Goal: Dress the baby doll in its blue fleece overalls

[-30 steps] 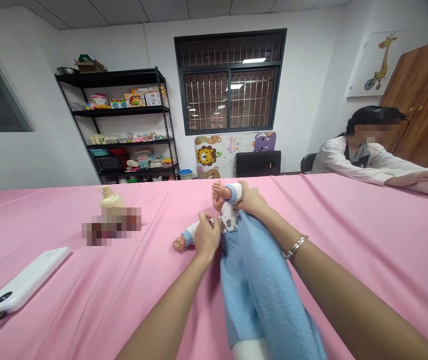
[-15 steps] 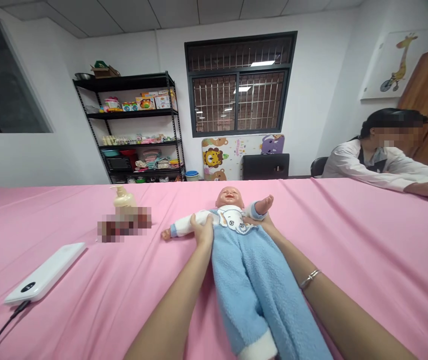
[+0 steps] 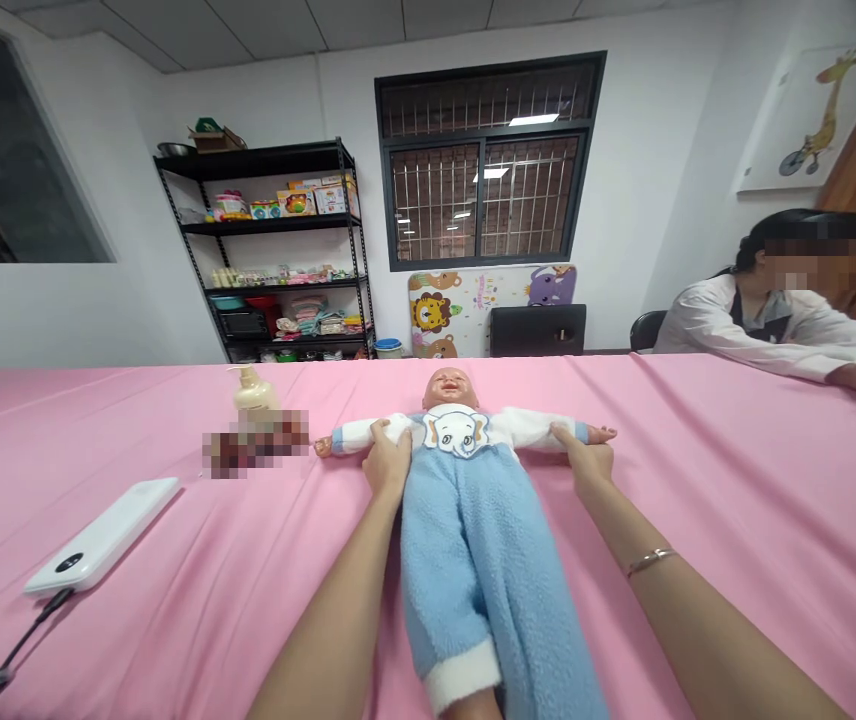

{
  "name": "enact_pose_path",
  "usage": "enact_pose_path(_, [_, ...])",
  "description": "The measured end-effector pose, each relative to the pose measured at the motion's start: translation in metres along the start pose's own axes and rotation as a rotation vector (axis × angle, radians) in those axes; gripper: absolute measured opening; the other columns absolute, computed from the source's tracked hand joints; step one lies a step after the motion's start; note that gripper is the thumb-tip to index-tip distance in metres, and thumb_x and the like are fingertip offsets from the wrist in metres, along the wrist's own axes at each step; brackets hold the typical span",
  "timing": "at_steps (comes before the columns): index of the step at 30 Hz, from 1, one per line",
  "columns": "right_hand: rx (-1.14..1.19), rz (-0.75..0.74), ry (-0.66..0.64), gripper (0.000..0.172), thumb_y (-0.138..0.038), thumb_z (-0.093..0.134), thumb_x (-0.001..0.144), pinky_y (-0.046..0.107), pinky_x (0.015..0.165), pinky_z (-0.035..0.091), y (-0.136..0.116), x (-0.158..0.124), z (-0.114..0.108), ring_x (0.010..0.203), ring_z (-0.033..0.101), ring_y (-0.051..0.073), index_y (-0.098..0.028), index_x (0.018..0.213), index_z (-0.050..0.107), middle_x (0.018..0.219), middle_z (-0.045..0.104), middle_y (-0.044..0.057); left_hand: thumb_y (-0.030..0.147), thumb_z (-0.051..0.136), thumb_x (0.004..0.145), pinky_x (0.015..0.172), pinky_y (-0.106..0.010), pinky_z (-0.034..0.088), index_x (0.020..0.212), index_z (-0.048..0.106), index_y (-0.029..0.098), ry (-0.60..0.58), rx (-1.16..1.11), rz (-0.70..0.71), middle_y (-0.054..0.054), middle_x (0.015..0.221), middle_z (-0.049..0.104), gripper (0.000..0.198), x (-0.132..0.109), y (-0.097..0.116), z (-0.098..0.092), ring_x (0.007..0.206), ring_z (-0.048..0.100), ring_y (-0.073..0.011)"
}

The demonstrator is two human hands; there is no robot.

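"Where's the doll (image 3: 465, 530)?"
"Lower centre, face-up, already dressed, arms spread."
"Let go?"
"Not yet: left hand (image 3: 388, 462) grasps the sleeve (image 3: 359, 434) at frame left; right hand (image 3: 588, 464) grasps the opposite sleeve (image 3: 529, 428)."

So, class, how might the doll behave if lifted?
The doll would probably sag at its legs, whose fleecy blue cloth looks loose and creased. That fuzzy surface should grip well rather than slip. Its smooth, shiny head may feel stiffer.

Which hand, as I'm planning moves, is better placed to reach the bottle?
Likely the left hand, nearer the bottle and touching the doll; the right hand touches the farther sleeve.
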State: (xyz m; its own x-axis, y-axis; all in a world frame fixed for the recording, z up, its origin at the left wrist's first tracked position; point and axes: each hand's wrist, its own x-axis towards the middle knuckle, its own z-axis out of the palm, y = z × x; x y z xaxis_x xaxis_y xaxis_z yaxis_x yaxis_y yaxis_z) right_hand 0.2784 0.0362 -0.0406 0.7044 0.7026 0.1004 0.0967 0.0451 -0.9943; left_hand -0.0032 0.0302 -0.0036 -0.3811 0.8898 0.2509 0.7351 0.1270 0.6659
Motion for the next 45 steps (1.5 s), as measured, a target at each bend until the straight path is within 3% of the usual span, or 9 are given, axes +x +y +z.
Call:
enact_pose_path(6, [-0.484, 0.104, 0.090, 0.086, -0.054, 0.061, 0.055, 0.047, 0.093, 0.035, -0.003, 0.001, -0.003, 0.114, 0.042, 0.037, -0.005, 0.122, 0.036, 0.117, 0.050, 0.025, 0.044, 0.031, 0.084, 0.076, -0.038, 0.037, 0.116, 0.037, 0.019, 0.017, 0.174, 0.046, -0.012, 0.089, 0.066, 0.041, -0.005, -0.001, 0.003, 0.089, 0.060, -0.0278])
enact_pose_path(13, [-0.562, -0.013, 0.066, 0.061, -0.043, 0.063, 0.057, 0.045, 0.089, 0.037, 0.008, 0.006, -0.016, 0.111, 0.044, 0.035, -0.011, 0.107, 0.051, 0.107, 0.056, 0.021, 0.039, 0.038, 0.083, 0.080, -0.036, 0.039, 0.120, 0.040, 0.019, -0.087, -0.034, 0.177, -0.012, 0.100, 0.063, 0.041, 0.001, -0.020, -0.002, 0.094, 0.058, -0.0259])
enact_pose_path(17, [-0.536, -0.287, 0.110, 0.057, -0.033, 0.059, 0.064, 0.044, 0.095, 0.032, 0.001, -0.010, -0.020, 0.108, 0.046, 0.032, -0.006, 0.113, 0.048, 0.110, 0.055, 0.021, 0.040, 0.045, 0.081, 0.076, -0.030, 0.043, 0.127, 0.035, 0.018, -0.446, -0.430, 0.283, -0.007, 0.091, 0.062, 0.052, 0.006, -0.033, -0.019, 0.084, 0.058, -0.0191])
enact_pose_path(21, [-0.186, -0.338, -0.483, 0.039, -0.042, 0.048, 0.075, 0.033, 0.076, 0.044, -0.022, -0.045, -0.012, 0.085, 0.055, 0.021, -0.012, 0.098, 0.055, 0.094, 0.061, 0.011, 0.039, 0.057, 0.075, 0.068, -0.024, 0.042, 0.126, 0.034, 0.019, -0.762, -0.593, 0.332, 0.001, 0.073, 0.057, 0.060, 0.014, -0.039, -0.038, 0.071, 0.055, -0.0128])
enact_pose_path(25, [-0.137, -0.289, -0.961, 0.038, -0.051, 0.047, 0.076, 0.023, 0.053, 0.036, -0.027, -0.056, -0.009, 0.058, 0.047, 0.012, -0.015, 0.067, 0.054, 0.064, 0.055, 0.001, 0.039, 0.060, 0.070, 0.057, -0.020, 0.039, 0.107, 0.047, 0.017, -0.730, -0.569, 0.317, 0.003, 0.065, 0.053, 0.044, 0.016, -0.034, -0.040, 0.059, 0.050, -0.0096])
enact_pose_path(31, [-0.321, -0.379, -0.533, 0.037, -0.050, 0.050, 0.072, 0.025, 0.054, 0.030, -0.017, -0.013, -0.009, 0.053, 0.041, 0.011, -0.015, 0.058, 0.050, 0.052, 0.048, -0.001, 0.048, 0.049, 0.076, 0.053, -0.020, 0.033, 0.072, 0.053, 0.014, -0.606, -0.485, 0.434, 0.003, 0.063, 0.047, 0.034, 0.013, -0.025, -0.038, 0.056, 0.041, -0.0077])
enact_pose_path(34, [-0.405, -0.439, -0.349, 0.033, -0.044, 0.048, 0.075, 0.027, 0.058, 0.031, -0.043, -0.030, -0.017, 0.055, 0.044, 0.013, -0.017, 0.058, 0.048, 0.053, 0.050, 0.000, 0.045, 0.055, 0.073, 0.059, -0.021, 0.034, 0.068, 0.055, 0.013, -0.642, -0.481, 0.448, 0.002, 0.067, 0.051, 0.033, 0.011, -0.024, -0.039, 0.064, 0.044, -0.0097])
enact_pose_path(40, [-0.374, -1.018, -1.011, 0.028, -0.043, 0.048, 0.081, 0.022, 0.056, 0.035, -0.103, -0.162, -0.055, 0.062, 0.049, 0.011, -0.019, 0.069, 0.051, 0.068, 0.057, 0.000, 0.047, 0.055, 0.071, 0.064, -0.024, 0.037, 0.071, 0.055, 0.012, -0.400, -0.620, 0.392, 0.000, 0.068, 0.053, 0.034, 0.005, -0.019, -0.021, 0.066, 0.047, -0.0118])
enact_pose_path(45, [-0.453, -1.623, -0.649, 0.032, -0.033, 0.043, 0.085, 0.027, 0.049, 0.022, -0.077, -0.219, -0.060, 0.048, 0.039, 0.012, -0.018, 0.057, 0.040, 0.050, 0.045, -0.002, 0.050, 0.045, 0.077, 0.062, -0.024, 0.036, 0.069, 0.051, 0.013, -0.391, -0.577, 0.413, 0.001, 0.065, 0.049, 0.038, 0.003, -0.021, -0.011, 0.064, 0.044, -0.0115])
